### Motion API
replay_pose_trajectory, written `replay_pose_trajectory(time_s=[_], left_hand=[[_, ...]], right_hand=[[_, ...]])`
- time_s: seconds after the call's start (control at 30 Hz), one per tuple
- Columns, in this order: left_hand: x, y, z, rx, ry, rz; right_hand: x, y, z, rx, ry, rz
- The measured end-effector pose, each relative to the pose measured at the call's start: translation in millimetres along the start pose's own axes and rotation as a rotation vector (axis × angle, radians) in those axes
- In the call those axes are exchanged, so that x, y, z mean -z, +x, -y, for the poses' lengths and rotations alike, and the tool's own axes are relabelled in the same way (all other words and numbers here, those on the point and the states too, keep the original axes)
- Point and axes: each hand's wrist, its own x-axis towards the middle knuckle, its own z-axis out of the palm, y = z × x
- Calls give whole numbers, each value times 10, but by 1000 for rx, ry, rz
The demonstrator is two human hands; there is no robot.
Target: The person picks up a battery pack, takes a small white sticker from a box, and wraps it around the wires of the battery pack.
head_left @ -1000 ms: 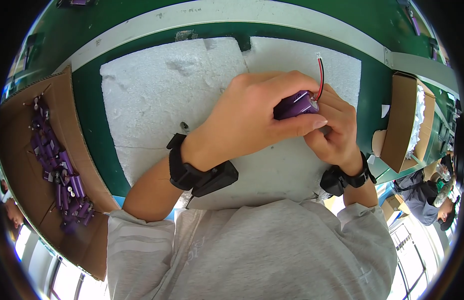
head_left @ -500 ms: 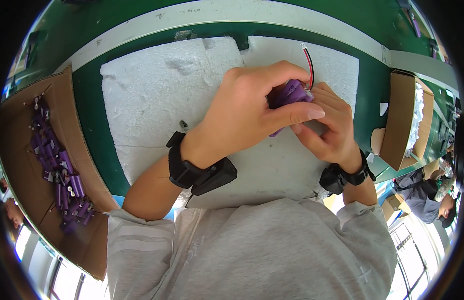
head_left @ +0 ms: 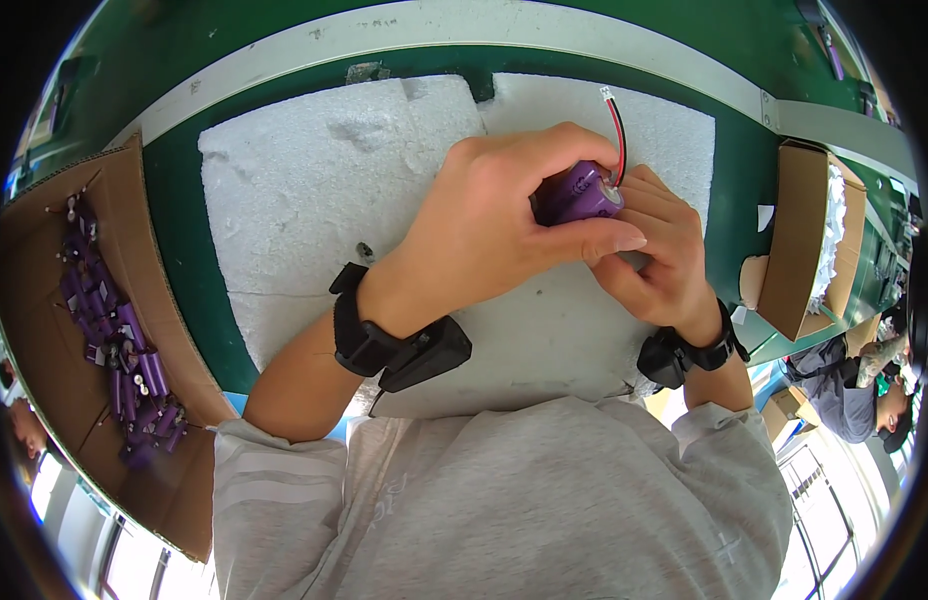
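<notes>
Between thumb and fingers, my left hand point(head_left: 494, 215) grips a purple shrink-wrapped battery pack point(head_left: 584, 195) above a white foam sheet point(head_left: 314, 190). A red and black wire lead point(head_left: 622, 135) rises from the pack's right end to a small white connector point(head_left: 607, 93). My right hand point(head_left: 664, 240) is closed against that same end, its fingers curled and partly hidden behind the pack and my left thumb. What its fingertips press on is hard to make out, but they touch the pack. A black strap with a box-shaped device is on each wrist.
At the left stands a cardboard box point(head_left: 174, 330) with several purple battery packs point(head_left: 119, 330) heaped inside. A smaller cardboard box point(head_left: 794, 240) at the right holds white material point(head_left: 832, 240). The green table point(head_left: 174, 190) has a pale rail point(head_left: 424, 45) along its far side. Another person point(head_left: 844, 390) is far right.
The battery pack has turned in my fingers, so its round right end shows more. My left thumb has shifted slightly down. The right hand has hardly moved.
</notes>
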Motion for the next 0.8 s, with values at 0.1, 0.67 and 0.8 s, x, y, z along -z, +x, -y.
replay_pose_trajectory(time_s=[0.1, 0.67, 0.8], left_hand=[[6, 7, -11, -4, -8, 16], [6, -7, -70, 130, -284, -82], [81, -1, -97, 228, -366, -147]], right_hand=[[31, -12, 1, 5, -21, -9], [26, -92, -16, -84, 173, -216], [162, -113, 46, -112, 180, -363]])
